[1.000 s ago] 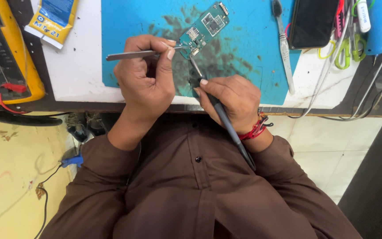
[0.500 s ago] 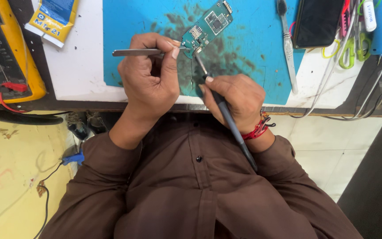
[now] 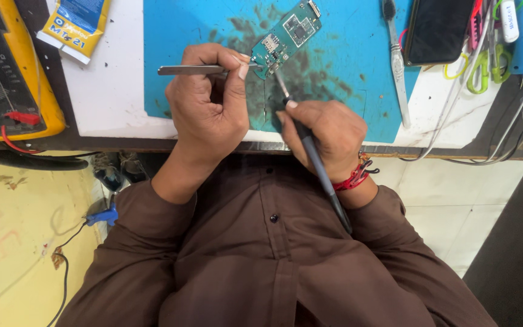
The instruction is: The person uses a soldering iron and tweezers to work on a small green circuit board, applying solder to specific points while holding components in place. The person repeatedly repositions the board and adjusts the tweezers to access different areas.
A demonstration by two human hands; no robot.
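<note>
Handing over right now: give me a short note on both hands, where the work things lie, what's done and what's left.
Left hand: grip shut on metal tweezers, tips at the lower end of the green circuit board.
Right hand: grip shut on a dark soldering iron, tip touching the board's lower edge.
Board lies on the stained blue mat; a black phone lies upper right, a yellow multimeter far left.
Done: both tools are on the board.
Left: the joint itself is too small to judge; check it closely.
</note>
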